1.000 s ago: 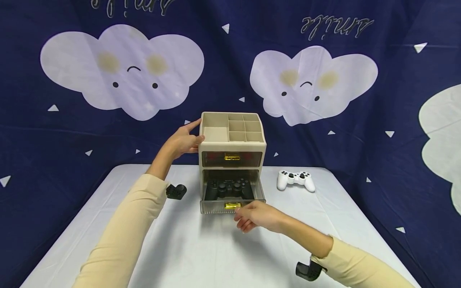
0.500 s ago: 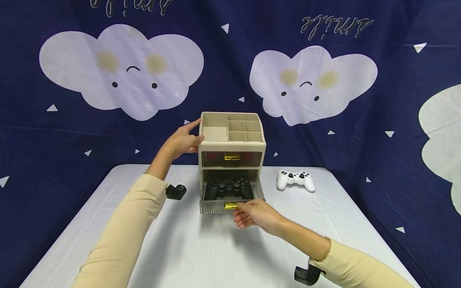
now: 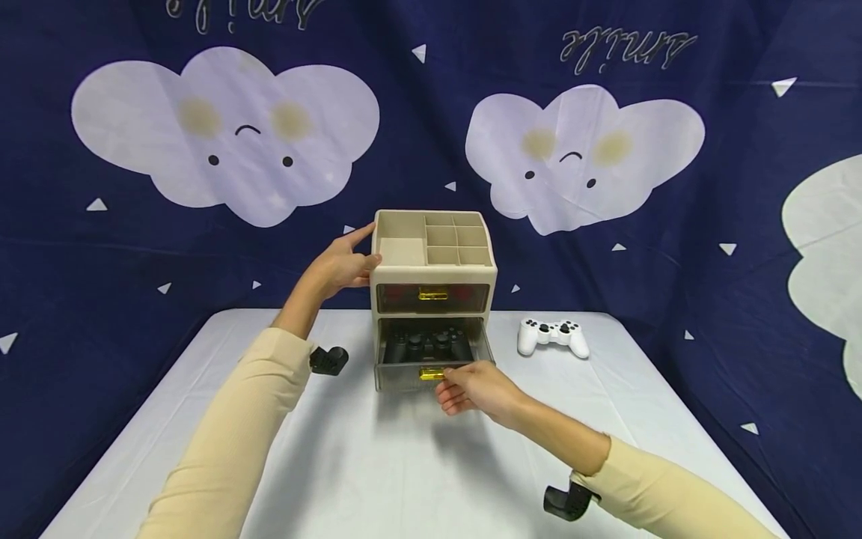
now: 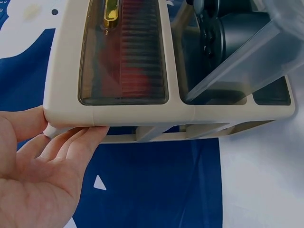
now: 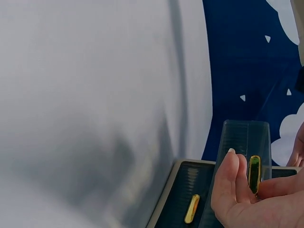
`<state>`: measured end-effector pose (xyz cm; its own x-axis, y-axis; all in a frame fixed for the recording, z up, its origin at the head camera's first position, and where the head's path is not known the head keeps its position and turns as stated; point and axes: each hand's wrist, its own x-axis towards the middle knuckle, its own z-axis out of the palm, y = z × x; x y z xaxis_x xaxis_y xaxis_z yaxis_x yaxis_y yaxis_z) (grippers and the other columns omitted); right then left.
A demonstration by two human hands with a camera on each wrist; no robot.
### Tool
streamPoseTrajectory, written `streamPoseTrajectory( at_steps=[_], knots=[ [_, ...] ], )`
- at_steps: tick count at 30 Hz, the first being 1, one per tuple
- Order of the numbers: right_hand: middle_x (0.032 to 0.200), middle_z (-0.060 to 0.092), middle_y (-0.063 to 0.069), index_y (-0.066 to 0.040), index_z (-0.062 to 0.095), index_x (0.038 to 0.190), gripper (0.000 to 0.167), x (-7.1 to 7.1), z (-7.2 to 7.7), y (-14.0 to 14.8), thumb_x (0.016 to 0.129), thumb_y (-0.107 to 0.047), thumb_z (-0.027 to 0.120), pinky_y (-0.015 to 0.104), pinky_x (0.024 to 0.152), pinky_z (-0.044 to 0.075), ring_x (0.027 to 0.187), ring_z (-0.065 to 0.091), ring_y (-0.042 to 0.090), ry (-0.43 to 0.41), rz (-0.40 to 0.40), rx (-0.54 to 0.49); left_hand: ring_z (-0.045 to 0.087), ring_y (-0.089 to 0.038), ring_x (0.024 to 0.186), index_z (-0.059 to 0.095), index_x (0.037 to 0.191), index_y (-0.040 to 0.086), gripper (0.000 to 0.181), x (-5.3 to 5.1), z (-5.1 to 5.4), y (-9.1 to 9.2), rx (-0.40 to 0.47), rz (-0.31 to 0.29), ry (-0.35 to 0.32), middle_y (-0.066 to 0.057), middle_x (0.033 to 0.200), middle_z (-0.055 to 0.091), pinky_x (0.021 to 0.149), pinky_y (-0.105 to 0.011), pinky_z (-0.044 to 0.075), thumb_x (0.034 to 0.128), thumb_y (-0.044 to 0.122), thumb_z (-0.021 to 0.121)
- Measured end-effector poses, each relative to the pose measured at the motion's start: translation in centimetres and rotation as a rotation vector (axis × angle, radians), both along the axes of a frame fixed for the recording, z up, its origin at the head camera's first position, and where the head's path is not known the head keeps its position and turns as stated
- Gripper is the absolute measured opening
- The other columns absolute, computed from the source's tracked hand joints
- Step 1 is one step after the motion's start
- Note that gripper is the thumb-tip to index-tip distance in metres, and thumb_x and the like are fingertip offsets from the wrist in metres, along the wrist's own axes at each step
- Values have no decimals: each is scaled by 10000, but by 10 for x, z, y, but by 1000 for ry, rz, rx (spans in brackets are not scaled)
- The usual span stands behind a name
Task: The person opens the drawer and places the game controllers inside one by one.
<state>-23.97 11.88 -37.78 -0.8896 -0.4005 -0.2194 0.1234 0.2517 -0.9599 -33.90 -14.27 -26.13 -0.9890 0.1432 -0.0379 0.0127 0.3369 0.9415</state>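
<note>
A cream cabinet [image 3: 434, 272] stands on the table, its middle clear drawer [image 3: 402, 378] pulled partway out with a black game controller [image 3: 429, 346] lying inside. At the cabinet's upper left side, my left hand [image 3: 339, 266] grips the edge; the left wrist view has its thumb by the top corner and the fingers [image 4: 85, 142] along the side wall. My right hand [image 3: 481, 389] pinches the drawer's gold handle [image 3: 432, 373] at its right end. In the right wrist view, thumb and fingers lie on either side of that handle [image 5: 254, 173].
To the cabinet's right lies a white controller [image 3: 552, 338] on the white-covered table [image 3: 404, 479]. The upper drawer [image 3: 404, 298] is closed, with something red behind its panel. Another gold handle [image 5: 192, 209] shows on the bottom drawer. Dark blue cloth with clouds hangs behind.
The middle drawer has slid a little inward, covering more of the black controller's lower part. My right hand has closed on the handle and moved slightly up with it. The left hand keeps its place.
</note>
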Motion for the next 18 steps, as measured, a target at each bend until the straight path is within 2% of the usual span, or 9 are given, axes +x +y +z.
streamPoseTrajectory(
  at_steps=[6, 13, 18],
  knots=[
    [829, 709, 88, 199, 645, 1102, 386, -9, -1, -4, 1060, -145, 474, 271, 709, 619, 708, 677, 121, -5, -23, 4, 578, -382, 1301, 121, 1641, 347, 753, -1, 0, -1, 8, -1, -3, -215, 1605, 326, 1081, -464, 502, 1059, 99, 530],
    [778, 694, 48, 159, 675, 1046, 367, -22, -3, -7, 1062, -151, 478, 248, 682, 606, 686, 664, 106, 1, -46, -7, 577, -382, 1303, 125, 1639, 354, 751, 0, 0, 0, 8, 5, -6, -208, 1610, 327, 1083, -461, 501, 1060, 110, 536],
    [779, 690, 58, 185, 657, 1077, 383, -29, -4, -9, 1067, -143, 458, 252, 681, 606, 681, 663, 112, -8, -62, -15, 587, -379, 1291, 131, 1638, 359, 750, -1, 0, -1, 3, 6, -5, -204, 1604, 339, 1078, -461, 507, 1059, 113, 539]
  ],
)
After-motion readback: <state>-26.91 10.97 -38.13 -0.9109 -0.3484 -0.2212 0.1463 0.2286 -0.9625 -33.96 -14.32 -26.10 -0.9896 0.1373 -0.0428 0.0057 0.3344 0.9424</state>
